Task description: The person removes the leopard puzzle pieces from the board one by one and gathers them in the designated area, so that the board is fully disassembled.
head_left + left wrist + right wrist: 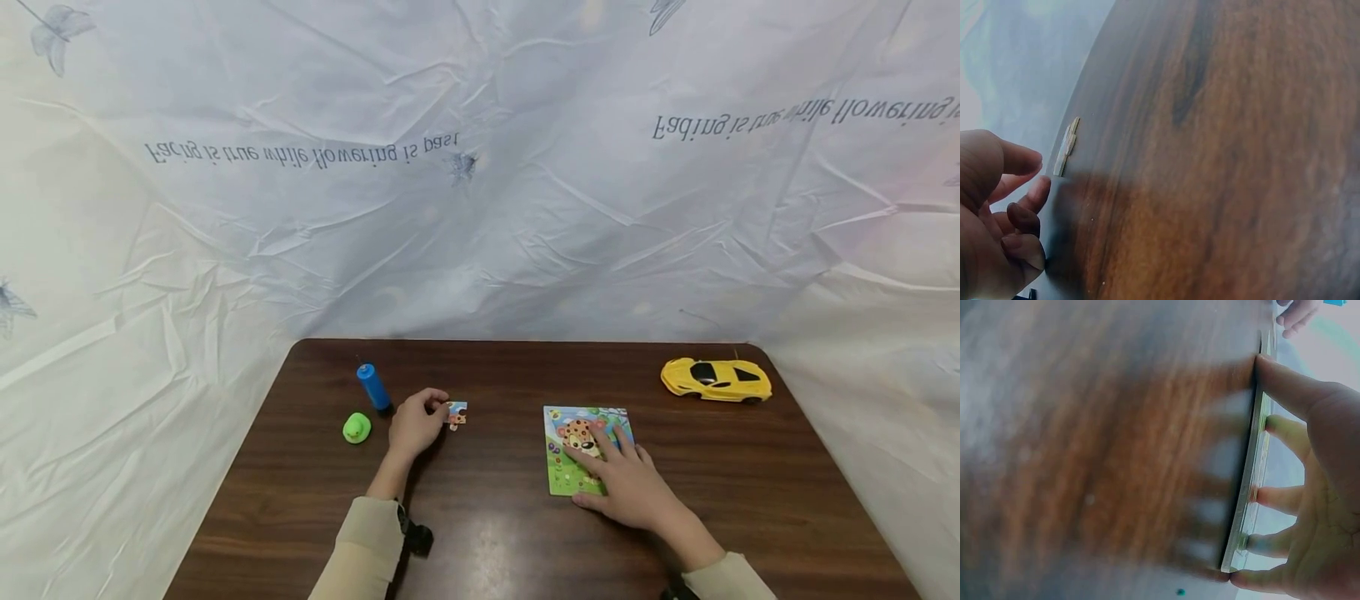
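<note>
My left hand (417, 425) is beside a few small puzzle pieces (456, 414) on the left part of the table. In the left wrist view its fingers (1022, 156) are loosely bent, with a gap between the tips and the puzzle pieces (1067, 147), which lie slightly stacked. Spread over a square jigsaw puzzle (557, 467) with a cartoon leopard is my right hand (628, 483). Its fingertips rest on the picture and its thumb is at the near edge. The right wrist view shows the puzzle board (1244, 487) edge-on, flat on the table, under the straight fingers.
Left of the left hand stand a blue cylinder (372, 387) and a small green rubber duck (357, 428). A yellow toy car (716, 380) sits at the back right of the dark wooden table (480, 533). Behind hangs a white printed cloth (480, 208).
</note>
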`<state>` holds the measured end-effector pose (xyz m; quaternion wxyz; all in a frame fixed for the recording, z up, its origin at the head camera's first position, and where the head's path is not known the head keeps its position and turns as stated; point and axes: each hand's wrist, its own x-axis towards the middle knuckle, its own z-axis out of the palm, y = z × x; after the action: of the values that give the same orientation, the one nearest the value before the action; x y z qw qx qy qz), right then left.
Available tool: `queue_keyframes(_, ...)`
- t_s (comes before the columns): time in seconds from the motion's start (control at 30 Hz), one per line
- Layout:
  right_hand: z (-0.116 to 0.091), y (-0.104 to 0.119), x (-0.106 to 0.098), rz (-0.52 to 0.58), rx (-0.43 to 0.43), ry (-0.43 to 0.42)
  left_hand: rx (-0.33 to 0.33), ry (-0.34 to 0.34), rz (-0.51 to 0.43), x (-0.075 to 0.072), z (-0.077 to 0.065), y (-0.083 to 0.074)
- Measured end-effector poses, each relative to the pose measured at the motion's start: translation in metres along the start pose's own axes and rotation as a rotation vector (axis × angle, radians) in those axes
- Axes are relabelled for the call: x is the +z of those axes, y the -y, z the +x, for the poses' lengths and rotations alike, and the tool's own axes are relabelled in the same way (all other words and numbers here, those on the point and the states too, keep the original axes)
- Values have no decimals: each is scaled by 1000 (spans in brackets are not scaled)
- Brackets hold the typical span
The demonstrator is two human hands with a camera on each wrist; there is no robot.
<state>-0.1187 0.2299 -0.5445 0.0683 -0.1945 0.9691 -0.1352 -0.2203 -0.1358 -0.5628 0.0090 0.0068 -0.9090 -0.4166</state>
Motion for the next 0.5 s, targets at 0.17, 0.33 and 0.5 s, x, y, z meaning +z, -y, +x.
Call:
queue_keyframes(0.17, 0, 0, -2, 1, -4, 2, 11, -18, 4, 0, -3, -3)
queue_keyframes(0.33, -2, 0, -4, -11, -17, -18, 29, -25, 10, 3, -5, -8)
queue_keyframes(0.5, -7, -3, -7, -10, -7, -41, 66, -15, 5, 7, -8, -20)
